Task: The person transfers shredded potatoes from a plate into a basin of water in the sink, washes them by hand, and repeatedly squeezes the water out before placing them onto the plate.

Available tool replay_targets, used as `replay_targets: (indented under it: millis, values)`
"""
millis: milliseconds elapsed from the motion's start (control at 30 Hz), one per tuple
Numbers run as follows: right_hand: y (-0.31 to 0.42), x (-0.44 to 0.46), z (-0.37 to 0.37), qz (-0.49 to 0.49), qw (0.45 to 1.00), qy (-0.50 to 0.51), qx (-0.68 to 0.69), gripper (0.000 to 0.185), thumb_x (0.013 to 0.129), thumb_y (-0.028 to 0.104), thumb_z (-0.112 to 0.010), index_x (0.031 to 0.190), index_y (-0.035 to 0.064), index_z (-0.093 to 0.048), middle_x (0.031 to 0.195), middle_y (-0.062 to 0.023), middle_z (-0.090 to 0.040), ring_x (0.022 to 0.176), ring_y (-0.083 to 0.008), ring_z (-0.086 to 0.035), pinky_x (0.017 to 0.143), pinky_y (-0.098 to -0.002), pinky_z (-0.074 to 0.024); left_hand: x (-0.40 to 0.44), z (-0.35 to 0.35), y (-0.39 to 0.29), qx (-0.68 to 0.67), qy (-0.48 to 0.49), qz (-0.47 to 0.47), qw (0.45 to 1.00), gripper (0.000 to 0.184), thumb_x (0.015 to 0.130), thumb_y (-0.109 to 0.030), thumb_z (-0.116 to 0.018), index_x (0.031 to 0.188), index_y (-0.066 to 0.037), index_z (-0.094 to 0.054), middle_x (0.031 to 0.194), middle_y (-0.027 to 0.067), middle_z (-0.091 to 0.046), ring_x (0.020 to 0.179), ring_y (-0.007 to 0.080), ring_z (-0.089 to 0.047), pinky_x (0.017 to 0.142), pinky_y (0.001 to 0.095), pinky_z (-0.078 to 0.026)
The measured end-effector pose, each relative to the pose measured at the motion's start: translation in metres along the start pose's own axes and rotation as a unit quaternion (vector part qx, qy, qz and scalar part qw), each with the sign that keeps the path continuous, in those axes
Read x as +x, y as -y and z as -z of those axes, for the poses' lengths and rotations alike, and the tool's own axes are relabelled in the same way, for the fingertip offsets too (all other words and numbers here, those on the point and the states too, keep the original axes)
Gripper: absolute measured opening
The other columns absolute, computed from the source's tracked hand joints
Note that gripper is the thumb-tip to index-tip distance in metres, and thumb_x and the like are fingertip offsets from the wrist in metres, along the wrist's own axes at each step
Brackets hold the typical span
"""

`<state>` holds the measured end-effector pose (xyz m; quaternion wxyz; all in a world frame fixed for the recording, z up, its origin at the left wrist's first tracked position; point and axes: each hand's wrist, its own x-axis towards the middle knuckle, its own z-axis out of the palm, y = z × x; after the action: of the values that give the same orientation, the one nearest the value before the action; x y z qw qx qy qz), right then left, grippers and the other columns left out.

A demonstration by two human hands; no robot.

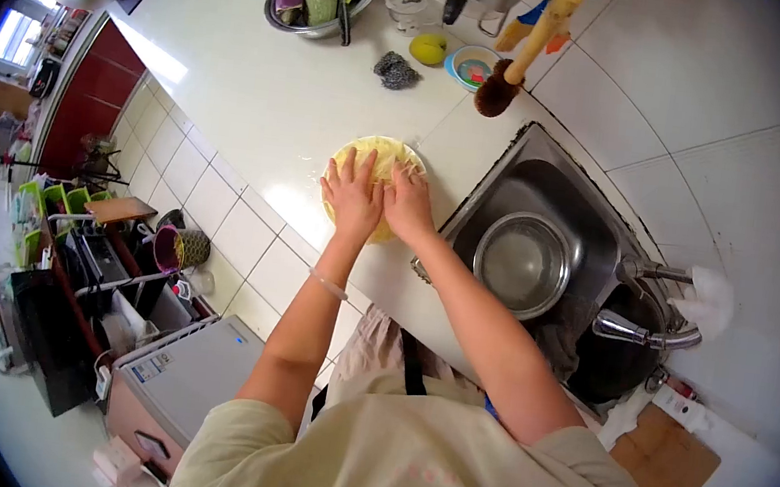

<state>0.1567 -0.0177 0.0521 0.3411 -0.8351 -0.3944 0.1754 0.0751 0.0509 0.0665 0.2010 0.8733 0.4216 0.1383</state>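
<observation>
Fingers spread apart, the left hand (355,197) is touching the pale yellow food (377,148) in the head view; the right hand (407,205) is bending its fingers beside it, and whether they are gripping anything I cannot tell. The food is lying in a round dish (422,161) on the counter (254,84), near the sink (552,171), where a metal bowl (522,265) is sitting

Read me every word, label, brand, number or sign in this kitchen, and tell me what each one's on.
Nothing here is clear enough to quote.
Shirt: faint pink marks on the chest, perhaps lettering, too blurred to read.
Grey lid: blue-and-white labels, too small to read.
</observation>
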Motion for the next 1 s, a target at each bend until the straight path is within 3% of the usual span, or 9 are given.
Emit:
replay_targets:
  millis: [200, 300, 467, 533, 633, 667, 833, 933, 1000]
  values:
    - [0.012, -0.018, 0.015, 0.012, 0.995, 0.088, -0.043, 0.057, 0.087, 0.023, -0.047, 0.139, 0.0081, -0.027, 0.143, -0.0234, -0.023, 0.131, -0.0428, -0.021, 0.108, -0.0518, -0.0137, -0.015, 0.01, -0.003, 0.003, 0.046, -0.038, 0.998, 0.062, 0.077, -0.012, -0.059, 0.135, -0.026, -0.039, 0.144, 0.0102, -0.027, 0.132, 0.044, -0.018, 0.102, 0.0631, -0.014]
    - [0.04, -0.017, 0.049, -0.018, 0.987, 0.137, -0.082, 0.056, 0.087, 0.015, -0.045, 0.139, 0.009, -0.025, 0.143, -0.0245, -0.021, 0.13, -0.0442, -0.023, 0.106, -0.0541, -0.0187, -0.013, 0.022, -0.009, -0.002, 0.049, -0.041, 0.998, 0.071, 0.071, -0.002, -0.059, 0.135, -0.022, -0.038, 0.144, 0.0127, -0.027, 0.132, 0.0449, -0.017, 0.103, 0.0618, -0.015]
    - [0.034, -0.015, 0.054, 0.008, 0.992, 0.078, -0.095, 0.048, 0.085, 0.012, -0.048, 0.132, 0.0081, -0.039, 0.141, -0.0243, -0.024, 0.128, -0.0416, -0.029, 0.104, -0.0499, -0.0258, -0.014, 0.046, -0.027, -0.088, -0.098, -0.096, 0.987, 0.062, 0.068, 0.005, -0.054, 0.128, -0.007, -0.044, 0.131, 0.02, -0.038, 0.119, 0.0364, -0.039, 0.097, 0.0423, -0.036]
    - [0.031, -0.014, 0.06, 0.105, 0.989, -0.058, 0.082, 0.036, 0.083, 0.011, -0.054, 0.118, 0.0056, -0.054, 0.127, -0.024, -0.044, 0.115, -0.0325, -0.049, 0.094, -0.0426, -0.041, -0.014, 0.054, -0.043, -0.173, -0.185, -0.091, 0.963, 0.041, 0.072, 0.007, -0.056, 0.111, -0.003, -0.054, 0.104, 0.013, -0.053, 0.091, 0.023, -0.055, 0.079, 0.0315, -0.047]
    - [0.014, 0.004, 0.075, -0.002, 0.945, -0.029, 0.326, 0.021, 0.084, 0.014, -0.057, 0.102, 0.0021, -0.06, 0.103, -0.0163, -0.062, 0.09, -0.0254, -0.063, 0.076, -0.0315, -0.0504, -0.023, 0.05, -0.053, -0.26, -0.156, -0.036, 0.952, 0.023, 0.078, 0.002, -0.058, 0.101, -0.001, -0.056, 0.089, 0.0082, -0.058, 0.077, 0.0144, -0.056, 0.069, 0.0263, -0.046]
    - [0.0, 0.011, 0.066, -0.036, 0.88, -0.025, 0.472, 0.019, 0.087, 0.019, -0.056, 0.095, 0.0022, -0.061, 0.081, -0.0086, -0.065, 0.069, -0.0186, -0.063, 0.064, -0.0277, -0.0515, -0.027, 0.043, -0.063, -0.29, -0.16, -0.05, 0.942, 0.013, 0.079, 0.002, -0.058, 0.091, 0.0, -0.056, 0.074, 0.0067, -0.057, 0.064, 0.0136, -0.055, 0.062, 0.0246, -0.045]
    - [-0.039, -0.026, 0.156, -0.112, 0.772, -0.026, 0.625, 0.029, 0.094, 0.025, -0.047, 0.081, 0.0019, -0.059, 0.071, -0.0025, -0.06, 0.063, -0.0096, -0.057, 0.057, -0.0231, -0.047, -0.065, -0.017, -0.095, -0.273, 0.066, -0.074, 0.957, 0.014, 0.078, -0.003, -0.06, 0.092, 0.0, -0.06, 0.071, 0.0116, -0.058, 0.059, 0.0211, -0.056, 0.058, 0.0308, -0.046]
    - [-0.105, -0.07, 0.176, -0.086, 0.848, -0.096, 0.514, 0.033, 0.095, 0.028, -0.045, 0.077, 0.0029, -0.058, 0.069, -0.0028, -0.059, 0.059, -0.0115, -0.055, 0.054, -0.0246, -0.0425, -0.072, -0.058, -0.091, -0.203, 0.123, -0.086, 0.968, 0.029, 0.078, -0.005, -0.061, 0.105, 0.003, -0.055, 0.084, 0.0156, -0.06, 0.073, 0.0236, -0.06, 0.067, 0.0316, -0.048]
    - [-0.159, -0.103, 0.165, -0.117, 0.952, -0.082, 0.271, 0.03, 0.093, 0.029, -0.047, 0.083, 0.0027, -0.058, 0.075, -0.0076, -0.061, 0.067, -0.0197, -0.058, 0.06, -0.0324, -0.0447, -0.079, -0.073, -0.094, 0.035, 0.073, -0.171, 0.982, 0.047, 0.078, -0.013, -0.062, 0.118, 0.005, -0.045, 0.099, 0.0237, -0.054, 0.088, 0.0322, -0.055, 0.078, 0.0388, -0.045]
